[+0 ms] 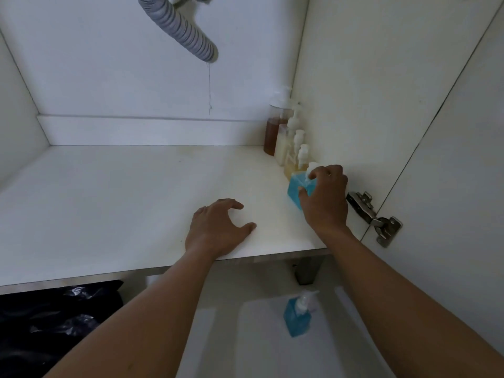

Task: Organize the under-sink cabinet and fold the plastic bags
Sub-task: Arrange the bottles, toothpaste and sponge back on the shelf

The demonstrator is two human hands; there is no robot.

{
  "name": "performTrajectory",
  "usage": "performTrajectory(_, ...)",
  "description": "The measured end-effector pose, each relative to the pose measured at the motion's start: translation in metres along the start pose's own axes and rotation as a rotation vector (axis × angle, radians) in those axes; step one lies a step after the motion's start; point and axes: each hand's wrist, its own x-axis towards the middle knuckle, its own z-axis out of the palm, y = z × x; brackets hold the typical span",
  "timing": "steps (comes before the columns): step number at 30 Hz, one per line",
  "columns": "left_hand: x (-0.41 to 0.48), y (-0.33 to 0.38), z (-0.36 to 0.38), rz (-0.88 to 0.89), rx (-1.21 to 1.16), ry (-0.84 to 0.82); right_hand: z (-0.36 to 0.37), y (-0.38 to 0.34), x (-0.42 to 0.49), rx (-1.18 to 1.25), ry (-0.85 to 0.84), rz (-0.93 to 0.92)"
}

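White laminate cabinet floor [122, 200] fills the head view, and the action is over on its right side. The right hand [326, 199] is curled round a square blue-liquid pump bottle with a white pump [296, 190], fingers up at the pump head and thumb pressed on the blue body. That bottle stands on the cabinet floor just beside the right wall, at the near end of a row of pump bottles. The row runs back to the corner, with a tall clear bottle of amber liquid [272, 135] at the far end and a cream-coloured bottle [282, 148] next to it.

The left hand [218, 227] rests palm-down on the floor near the front edge, fingers loosely spread, holding nothing.

Up top, a grey ribbed drain hose [180, 25] hangs down. A metal door hinge [373, 214] sits just right of the working hand.

Below the cabinet edge, a second blue pump bottle [296, 317] stands on the pale room floor, and crumpled black plastic bags [54, 323] lie at lower left.
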Motion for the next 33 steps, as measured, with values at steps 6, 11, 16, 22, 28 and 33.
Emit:
performTrajectory(6, -0.001, 0.004, -0.002, -0.002, 0.033, 0.004, 0.012, 0.01, 0.004, -0.161, -0.033, -0.156)
performTrajectory(11, 0.0, 0.003, -0.003, 0.0, 0.04, 0.001, 0.015, 0.013, 0.02, -0.242, -0.11, -0.184)
performTrajectory(16, -0.003, 0.005, -0.004, 0.003, 0.044, -0.003, 0.001, 0.008, 0.024, -0.277, -0.318, -0.146)
performTrajectory(22, -0.03, 0.009, -0.004, 0.09, 0.103, 0.056, -0.031, 0.041, -0.032, -0.077, -0.594, -0.116)
performTrajectory(28, -0.096, 0.004, 0.032, 0.212, 0.116, 0.231, -0.06, 0.061, -0.086, -0.006, -0.604, -0.146)
performTrajectory(33, -0.191, 0.009, 0.093, 0.307, 0.128, 0.083, -0.071, 0.069, -0.126, 0.129, -0.481, -0.244)
